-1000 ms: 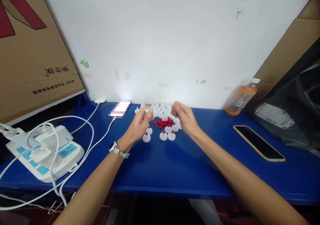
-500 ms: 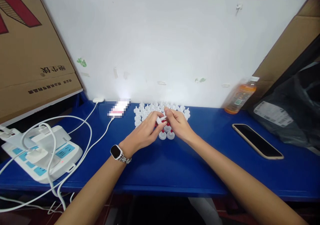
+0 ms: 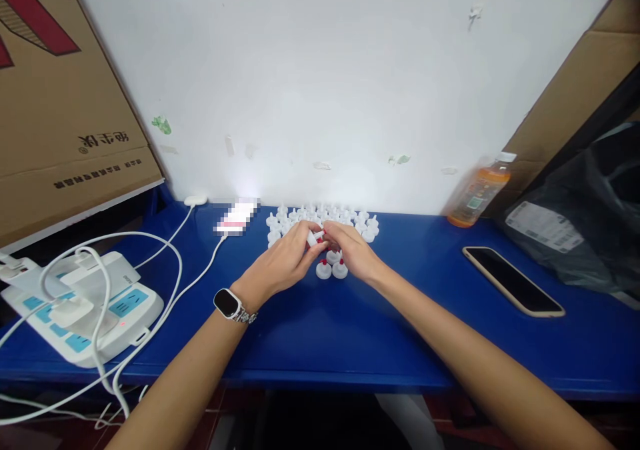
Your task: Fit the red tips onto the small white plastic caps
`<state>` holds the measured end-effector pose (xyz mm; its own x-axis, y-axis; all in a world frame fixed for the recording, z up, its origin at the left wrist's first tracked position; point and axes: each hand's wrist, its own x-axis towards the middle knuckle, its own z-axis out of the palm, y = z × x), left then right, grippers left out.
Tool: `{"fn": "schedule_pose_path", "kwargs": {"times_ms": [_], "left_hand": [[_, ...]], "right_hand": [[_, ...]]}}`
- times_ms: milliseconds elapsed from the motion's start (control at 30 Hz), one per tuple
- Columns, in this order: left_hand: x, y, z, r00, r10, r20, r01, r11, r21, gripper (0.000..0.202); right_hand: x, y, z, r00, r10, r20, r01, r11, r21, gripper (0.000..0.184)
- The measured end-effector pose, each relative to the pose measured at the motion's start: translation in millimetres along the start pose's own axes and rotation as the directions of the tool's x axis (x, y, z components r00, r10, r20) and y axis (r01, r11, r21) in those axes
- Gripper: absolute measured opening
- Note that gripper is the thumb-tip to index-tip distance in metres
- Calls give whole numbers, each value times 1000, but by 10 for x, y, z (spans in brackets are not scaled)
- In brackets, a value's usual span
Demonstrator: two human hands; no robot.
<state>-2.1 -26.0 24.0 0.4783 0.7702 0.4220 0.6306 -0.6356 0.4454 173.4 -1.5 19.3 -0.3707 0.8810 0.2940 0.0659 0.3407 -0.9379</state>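
Both hands meet over the surface (image 3: 350, 337), and the work sits right between them. The left hand (image 3: 275, 261) has its grip closed around a white cap (image 3: 313, 239), holding it tilted so that the spout points across to the other grip; that angle probably leaves the narrow end free while the wide base stays steady. The right hand (image 3: 357, 253) pinches a red tip (image 3: 323, 231) at the spout's end between thumb and fingers; how firmly, I cannot tell, since the fingers hide part of it. Holding the cap off the surface likely gives the fingertips room on every side.

Just in front of the grips, on the person's side, stand two red-tipped caps (image 3: 324, 271), base down and spout up, with another partly hidden behind them. They rest flat because the broad base makes a stable foot. Beyond the grips, toward the wall, a cluster of plain white caps (image 3: 283, 220) stands close together, presumably bunched there to be within easy reach. Well to the right of the grips lie a phone (image 3: 513, 281) and an orange bottle (image 3: 477, 193); well to the left is a power strip (image 3: 140, 317), apart from the working spot.
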Motion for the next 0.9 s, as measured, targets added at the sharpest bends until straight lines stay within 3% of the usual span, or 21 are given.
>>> {"fn": "schedule_pose_path", "kwargs": {"times_ms": [100, 333, 467, 633, 900], "left_hand": [[1, -6, 2, 999, 29, -12, -29, 999, 29, 32], [7, -18, 43, 997, 73, -38, -70, 995, 66, 31], [23, -63, 38, 995, 86, -55, -83, 995, 52, 36], [27, -164, 7, 998, 46, -37, -45, 999, 21, 47], [27, -201, 9, 1000, -2, -22, 1, 999, -49, 41]], "right_hand": [[19, 32, 21, 999, -45, 12, 44, 998, 34, 42], [15, 83, 42, 988, -151, -18, 147, 981, -128, 46], [46, 77, -2, 995, -71, 66, 74, 996, -42, 44], [81, 109, -63, 997, -74, -21, 71, 990, -119, 38], [33, 48, 11, 998, 39, 56, -39, 999, 2, 36]]}}
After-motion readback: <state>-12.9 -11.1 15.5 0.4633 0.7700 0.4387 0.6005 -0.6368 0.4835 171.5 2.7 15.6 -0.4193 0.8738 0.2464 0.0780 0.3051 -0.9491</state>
